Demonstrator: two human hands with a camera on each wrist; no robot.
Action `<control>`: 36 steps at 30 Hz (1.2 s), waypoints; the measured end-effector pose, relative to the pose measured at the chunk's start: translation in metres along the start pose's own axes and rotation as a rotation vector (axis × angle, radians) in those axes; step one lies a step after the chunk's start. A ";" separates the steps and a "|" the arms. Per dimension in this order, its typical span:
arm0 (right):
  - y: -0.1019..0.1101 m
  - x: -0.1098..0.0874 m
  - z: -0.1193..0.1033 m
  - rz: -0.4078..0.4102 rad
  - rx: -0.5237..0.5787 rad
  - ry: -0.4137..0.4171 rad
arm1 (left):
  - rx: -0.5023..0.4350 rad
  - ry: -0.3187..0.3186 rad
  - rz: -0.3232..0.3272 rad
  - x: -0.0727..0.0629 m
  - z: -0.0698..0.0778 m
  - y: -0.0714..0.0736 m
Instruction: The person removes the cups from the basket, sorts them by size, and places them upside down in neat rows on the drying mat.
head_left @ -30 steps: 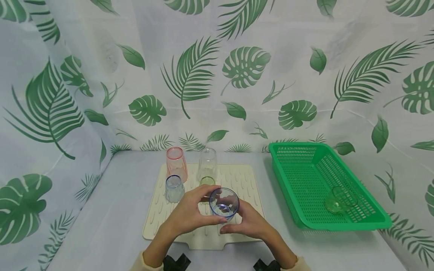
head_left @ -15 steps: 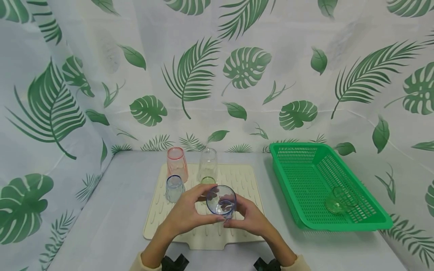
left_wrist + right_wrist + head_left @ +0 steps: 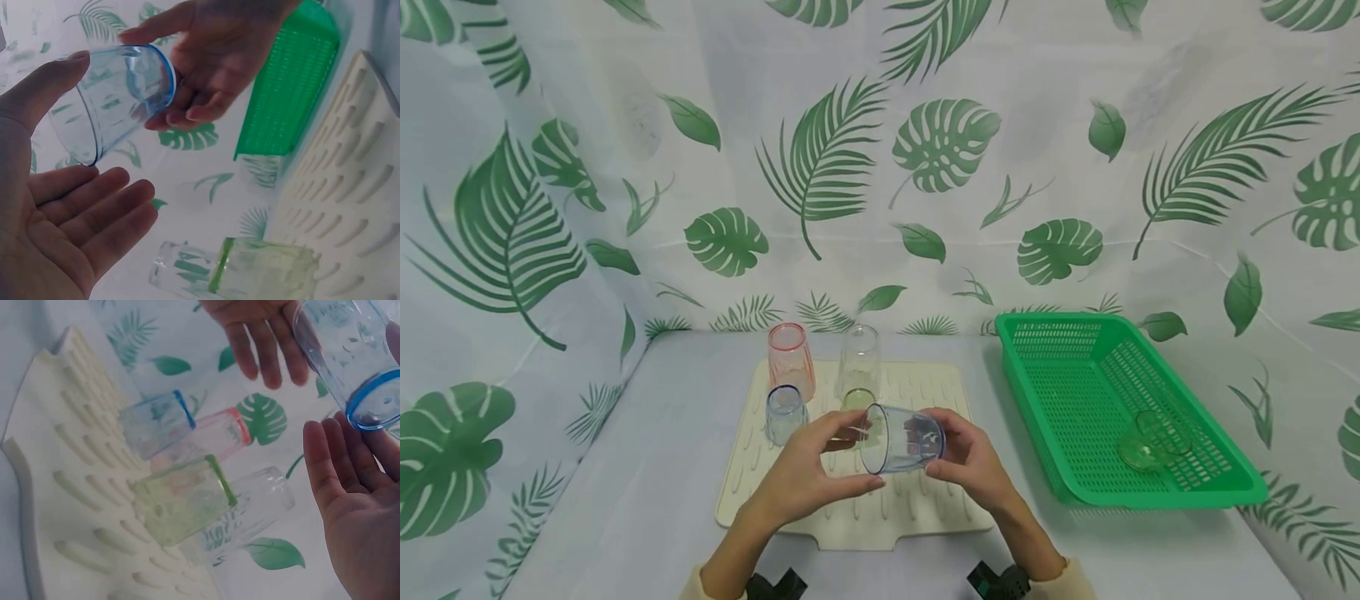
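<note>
A clear drinking glass with a blue rim (image 3: 904,440) lies sideways in the air above a cream drying mat (image 3: 856,532). Its mouth faces left, where my left hand (image 3: 805,468) holds it between thumb and fingertips. My right hand (image 3: 972,460) pinches the base end. In the left wrist view the glass (image 3: 115,94) spans the space between both hands. Behind them on the mat stand a short blue-rimmed glass (image 3: 786,418), a red-rimmed glass (image 3: 792,367), a tall clear glass (image 3: 860,352) and a green glass (image 3: 187,501), partly hidden by my left hand in the head view.
To the right sits a green plastic basket (image 3: 1036,433) with perforated walls. A green-tinted glass (image 3: 1138,454) lies inside it near the right wall. A leaf-printed cloth (image 3: 947,150) hangs behind the white table (image 3: 647,467).
The held glass has turned from mouth up toward the head camera to lying sideways, mouth left. My right hand has shifted right and slightly up to its base end.
</note>
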State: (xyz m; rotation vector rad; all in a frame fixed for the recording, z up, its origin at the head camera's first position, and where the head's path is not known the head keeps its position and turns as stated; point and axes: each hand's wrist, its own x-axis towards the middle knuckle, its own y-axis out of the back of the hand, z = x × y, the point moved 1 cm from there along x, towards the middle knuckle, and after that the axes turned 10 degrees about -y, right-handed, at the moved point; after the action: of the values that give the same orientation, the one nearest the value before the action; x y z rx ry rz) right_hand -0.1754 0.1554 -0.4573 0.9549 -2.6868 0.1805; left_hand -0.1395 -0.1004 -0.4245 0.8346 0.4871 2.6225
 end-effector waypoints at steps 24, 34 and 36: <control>-0.011 0.019 -0.002 0.171 -0.115 0.023 | 0.391 0.148 0.137 -0.065 -0.030 0.037; -0.035 0.041 0.003 0.209 -0.320 0.059 | 0.545 0.330 0.126 -0.088 -0.050 0.051; -0.043 0.045 0.005 0.200 -0.377 0.056 | 0.554 0.360 0.100 -0.091 -0.054 0.053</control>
State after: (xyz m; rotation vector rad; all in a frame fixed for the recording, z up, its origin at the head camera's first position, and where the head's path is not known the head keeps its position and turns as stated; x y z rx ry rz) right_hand -0.1823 0.0941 -0.4469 0.5606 -2.6271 -0.2488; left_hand -0.1139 -0.1966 -0.4874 0.5305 1.3426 2.7737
